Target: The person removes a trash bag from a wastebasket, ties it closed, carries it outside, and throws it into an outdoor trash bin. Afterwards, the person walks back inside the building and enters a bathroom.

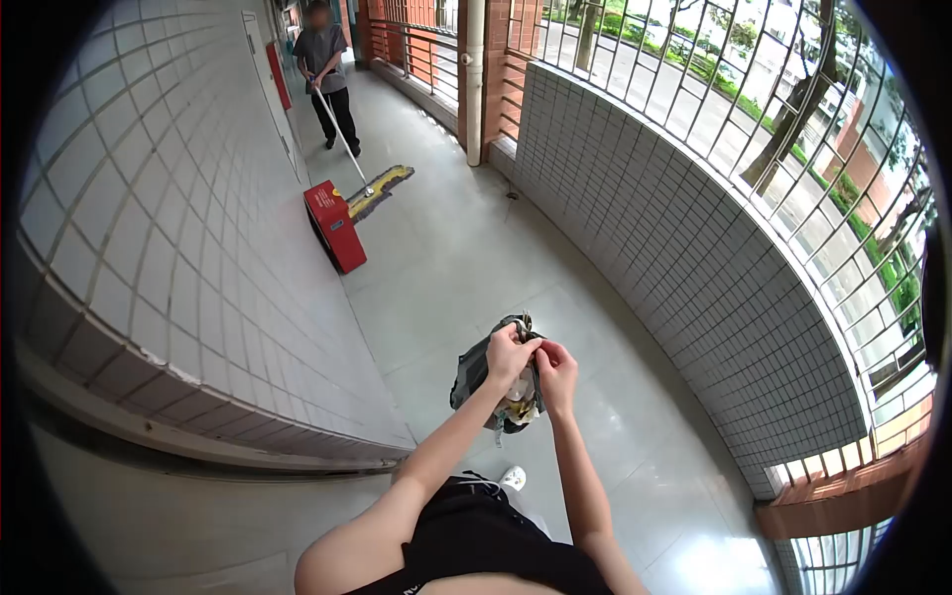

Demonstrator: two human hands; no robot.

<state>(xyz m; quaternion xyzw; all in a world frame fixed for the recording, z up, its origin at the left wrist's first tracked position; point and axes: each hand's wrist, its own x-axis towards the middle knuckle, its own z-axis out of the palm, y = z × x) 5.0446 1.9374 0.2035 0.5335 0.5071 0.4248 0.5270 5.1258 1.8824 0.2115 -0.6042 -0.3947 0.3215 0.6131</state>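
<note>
Two hands, left (509, 357) and right (557, 375), pinch nearly closed on the top of a dark trash bag (474, 375), held above the floor (436, 288). Beyond, a red box (335, 228) stands by the tiled wall (188, 198), near a person (322, 74) gripping a mop (382, 191).

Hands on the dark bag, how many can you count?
2. The left hand grips the top of the dark bag; the right hand pinches it close beside, on the right. No others seem hidden there.
</note>
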